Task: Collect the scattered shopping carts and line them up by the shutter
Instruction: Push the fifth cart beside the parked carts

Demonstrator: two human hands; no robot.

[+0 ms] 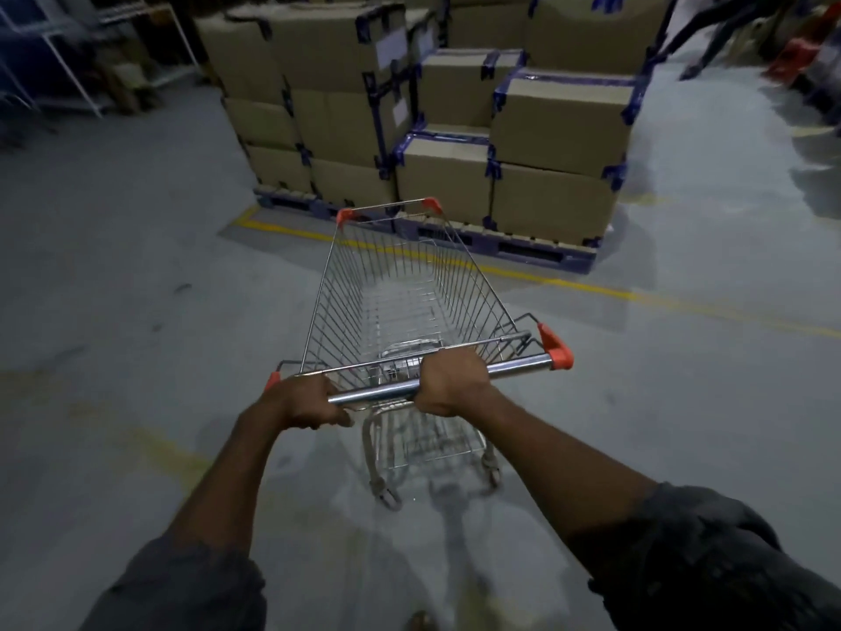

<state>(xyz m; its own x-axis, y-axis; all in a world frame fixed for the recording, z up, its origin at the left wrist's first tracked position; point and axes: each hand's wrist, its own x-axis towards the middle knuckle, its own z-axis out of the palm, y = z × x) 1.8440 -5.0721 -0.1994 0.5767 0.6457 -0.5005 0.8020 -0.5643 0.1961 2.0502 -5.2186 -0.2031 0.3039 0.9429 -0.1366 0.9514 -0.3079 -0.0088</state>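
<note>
— How will that one handle?

— Lightly, I'd judge. The shopping cart [409, 289] is right in front of me, and its empty basket stretches away from my hands. It's all bare wire and tube, so it's stiff and should go where I steer it.

— Where have you got hold?

— On the handle bar [514, 364]. My left hand [305, 403] is wrapped round its left end, up against the orange cap there. My right hand [450, 380] is clenched round the middle, which leaves a long run of bare bar beyond it.

— Lopsided, then?

— A bit. I reckon it would turn truer with the right hand further out. The chrome looks smooth, maybe slick, so I'd want my fingers fully round it.

— Anything ahead?

— Stacked cardboard boxes [559, 129] on a pallet [523, 248], beyond the cart's nose and off to the right of my hands, behind a yellow floor line [591, 284]. The casters [387, 491] below my hands are blurred, so I can't tell which way they point. I can't see a shutter from here.
</note>
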